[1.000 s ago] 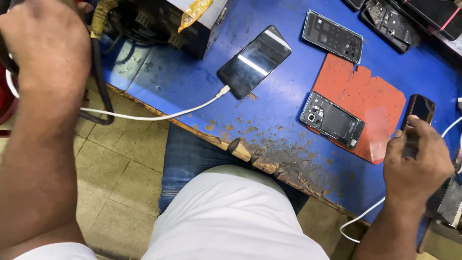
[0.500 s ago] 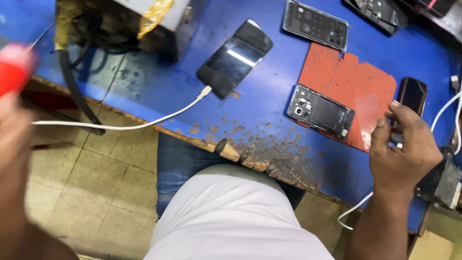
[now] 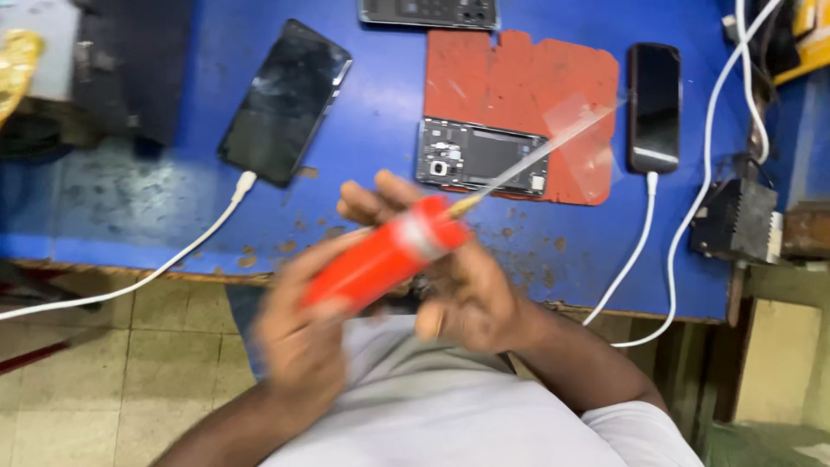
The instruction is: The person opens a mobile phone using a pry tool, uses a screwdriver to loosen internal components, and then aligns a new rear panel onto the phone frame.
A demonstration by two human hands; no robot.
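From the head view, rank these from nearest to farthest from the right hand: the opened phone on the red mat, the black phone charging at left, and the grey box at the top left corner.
From the right hand:
1. Opened phone, just beyond the hand, on the red mat.
2. Black phone, up and left, plugged into a white cable.
3. Grey box, far top left corner.

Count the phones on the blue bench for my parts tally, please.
4: black phone at left, plugged in; opened phone on the red mat; dark phone at right, plugged in; one phone cut by the top edge. Others may lie outside view.
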